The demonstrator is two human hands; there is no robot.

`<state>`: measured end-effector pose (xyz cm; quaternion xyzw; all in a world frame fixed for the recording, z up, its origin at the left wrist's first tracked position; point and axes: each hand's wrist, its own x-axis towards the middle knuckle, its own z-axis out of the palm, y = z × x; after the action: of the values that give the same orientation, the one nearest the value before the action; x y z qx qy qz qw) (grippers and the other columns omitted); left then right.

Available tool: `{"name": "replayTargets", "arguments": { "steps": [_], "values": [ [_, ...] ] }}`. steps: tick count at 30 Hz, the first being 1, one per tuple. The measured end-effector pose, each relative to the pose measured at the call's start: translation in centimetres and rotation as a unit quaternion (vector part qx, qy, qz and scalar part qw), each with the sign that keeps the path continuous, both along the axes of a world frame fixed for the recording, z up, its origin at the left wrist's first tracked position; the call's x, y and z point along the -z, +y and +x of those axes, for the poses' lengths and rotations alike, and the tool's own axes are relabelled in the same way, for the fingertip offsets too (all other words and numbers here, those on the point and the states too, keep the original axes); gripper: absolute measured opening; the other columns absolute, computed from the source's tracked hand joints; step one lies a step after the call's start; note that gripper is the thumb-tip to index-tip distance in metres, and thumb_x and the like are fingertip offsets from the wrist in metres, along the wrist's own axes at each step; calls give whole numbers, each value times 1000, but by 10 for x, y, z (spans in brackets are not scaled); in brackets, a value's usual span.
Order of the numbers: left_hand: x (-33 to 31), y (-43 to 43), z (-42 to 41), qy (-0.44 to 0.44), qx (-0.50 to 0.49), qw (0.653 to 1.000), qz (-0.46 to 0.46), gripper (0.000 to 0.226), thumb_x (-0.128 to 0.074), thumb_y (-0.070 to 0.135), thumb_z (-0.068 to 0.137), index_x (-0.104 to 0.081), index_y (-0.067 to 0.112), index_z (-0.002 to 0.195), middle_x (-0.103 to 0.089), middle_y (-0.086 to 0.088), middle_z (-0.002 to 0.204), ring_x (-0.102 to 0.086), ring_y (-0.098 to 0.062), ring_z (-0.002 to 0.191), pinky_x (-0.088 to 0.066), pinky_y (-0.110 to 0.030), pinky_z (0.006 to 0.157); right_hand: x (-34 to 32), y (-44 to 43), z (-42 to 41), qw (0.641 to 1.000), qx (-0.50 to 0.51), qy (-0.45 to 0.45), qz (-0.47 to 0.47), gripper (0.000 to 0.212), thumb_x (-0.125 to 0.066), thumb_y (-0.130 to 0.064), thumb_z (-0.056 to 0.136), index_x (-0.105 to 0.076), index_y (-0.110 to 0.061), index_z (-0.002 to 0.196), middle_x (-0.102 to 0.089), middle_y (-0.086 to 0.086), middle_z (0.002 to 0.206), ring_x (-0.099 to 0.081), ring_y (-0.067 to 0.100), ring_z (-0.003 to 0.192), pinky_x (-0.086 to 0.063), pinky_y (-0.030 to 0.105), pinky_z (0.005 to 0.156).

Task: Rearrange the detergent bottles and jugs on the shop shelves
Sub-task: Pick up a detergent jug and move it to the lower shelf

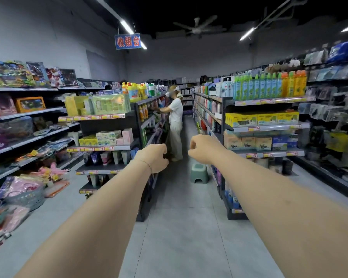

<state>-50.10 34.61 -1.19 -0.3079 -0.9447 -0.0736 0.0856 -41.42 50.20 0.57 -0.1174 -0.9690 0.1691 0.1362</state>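
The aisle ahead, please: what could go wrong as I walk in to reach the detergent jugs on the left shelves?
1. The green stool stands on the aisle floor; you could trip over it.
2. Another person is reaching into the same left shelves, so you may bump into each other.
3. The yellow jugs sit packed together on the top level; pulling one out could topple its neighbours.

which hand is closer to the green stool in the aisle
Right. The right hand hangs just above the green stool in this view; the left hand is off to the stool's left.
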Motion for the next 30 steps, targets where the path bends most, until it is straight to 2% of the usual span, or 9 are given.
{"name": "replayTargets", "arguments": {
  "steps": [3, 7, 10, 16, 22, 30],
  "values": [
    [8, 19, -54, 10, -11, 1000, 14, 29, -51, 28, 90, -55, 16, 116, -63, -7, 115, -60, -30, 101, -51, -40, 84, 4, 18, -54, 1000, -18, -3, -7, 20, -50, -24, 89, -58, -15, 104, -60, 8, 106, -59, 29, 95, -51, 42, 85],
    [5, 45, -130, -4, -14, 1000, -1, 39, -52, 30, 93, -48, 17, 129, -58, -10, 123, -57, -33, 108, -50, -44, 90, 4, 42, -134, 999, -38, 6, -17, 19, -52, -24, 88, -59, -14, 102, -62, 8, 105, -61, 29, 93, -53, 44, 85],
    [-6, 66, -201, 0, -19, 1000, 6, 38, -51, 31, 93, -48, 18, 129, -57, -10, 125, -57, -32, 108, -50, -42, 88, -6, 63, -208, 999, -44, 14, -21, 17, -52, -25, 88, -59, -14, 100, -61, 8, 103, -61, 28, 91, -54, 43, 82],
    [-23, 107, -326, 4, -42, 999, 21, 28, -49, 27, 92, -52, 21, 120, -60, -6, 114, -59, -28, 98, -52, -42, 86, -32, 100, -335, 998, -59, 37, -14, 17, -50, -27, 88, -55, -16, 100, -57, 6, 105, -57, 26, 91, -48, 37, 76],
    [-13, 159, -426, -9, -50, 998, 22, 34, -49, 28, 93, -49, 23, 126, -57, -6, 123, -57, -28, 105, -50, -39, 88, -27, 148, -435, 998, -61, 32, -12, 21, -50, -27, 91, -56, -15, 106, -57, 7, 108, -57, 26, 92, -48, 36, 75],
    [-4, 244, -557, -13, -72, 997, 19, 39, -50, 25, 94, -47, 19, 133, -57, -7, 129, -57, -29, 112, -50, -39, 91, -16, 233, -586, 996, -86, 29, -17, 24, -52, -29, 91, -57, -17, 111, -58, 6, 114, -57, 25, 98, -52, 41, 86]
  ]
}}
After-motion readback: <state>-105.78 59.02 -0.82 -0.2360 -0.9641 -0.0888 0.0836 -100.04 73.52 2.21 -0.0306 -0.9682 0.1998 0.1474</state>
